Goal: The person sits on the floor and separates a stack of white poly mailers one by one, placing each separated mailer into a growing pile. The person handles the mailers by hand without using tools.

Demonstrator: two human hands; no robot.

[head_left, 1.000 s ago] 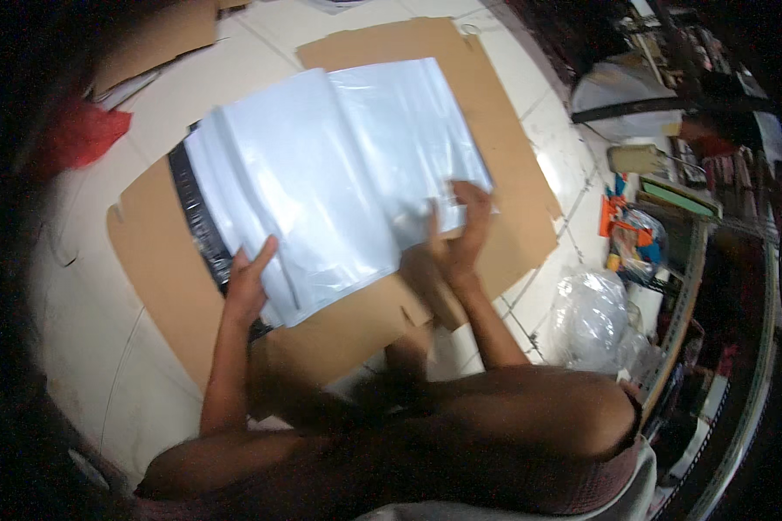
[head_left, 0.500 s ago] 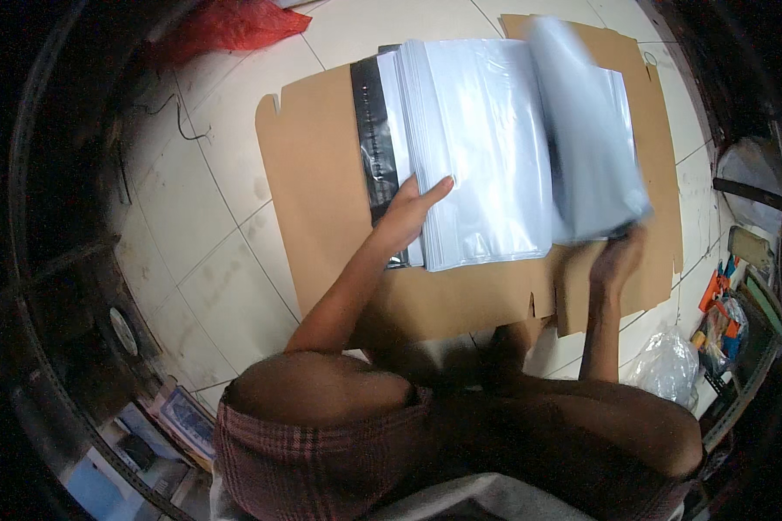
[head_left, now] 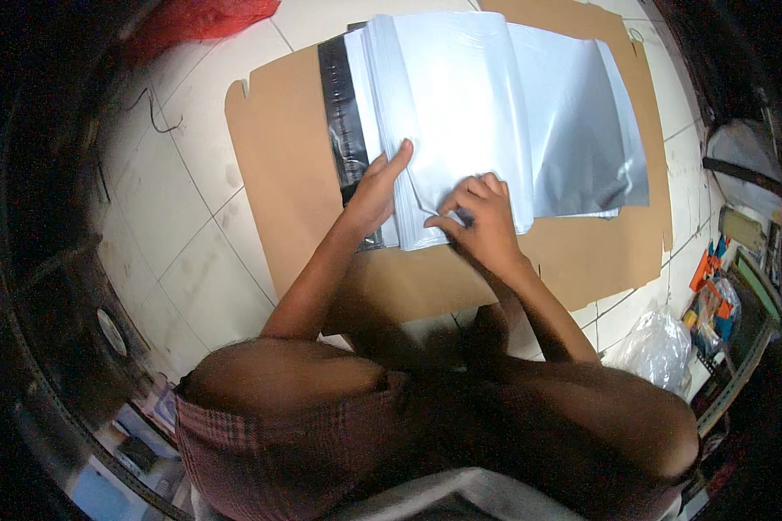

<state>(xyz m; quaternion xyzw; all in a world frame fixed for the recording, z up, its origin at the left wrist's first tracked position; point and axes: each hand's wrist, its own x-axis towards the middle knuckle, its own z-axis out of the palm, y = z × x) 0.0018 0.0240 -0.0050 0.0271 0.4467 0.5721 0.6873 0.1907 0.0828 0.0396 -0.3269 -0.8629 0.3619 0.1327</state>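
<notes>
A thick stack of white plastic mailing bags (head_left: 456, 95) lies in front of me. My left hand (head_left: 375, 193) grips its left edge, thumb on top and the other fingers mostly hidden. At the stack's near edge, my right hand (head_left: 487, 221) has its fingers curled and its thumb and index close together around the lifted corner of the top bag. To the right, a loose pile of grey-white bags (head_left: 573, 130) is spread out, partly under the stack's right side. A black strip with a perforated-looking line (head_left: 343, 113) shows along the left.
Everything lies on a flattened brown cardboard sheet (head_left: 278, 165) over white floor tiles (head_left: 191, 191). A red plastic bag (head_left: 208, 19) sits at the far left. On the right are a clear plastic bag (head_left: 656, 352) and a shelf edge with small orange items (head_left: 708, 265).
My right hand has let go of a bag, now lying on the right pile, and moved left to the stack's near edge. My left hand still grips the stack. The view has shifted slightly.
</notes>
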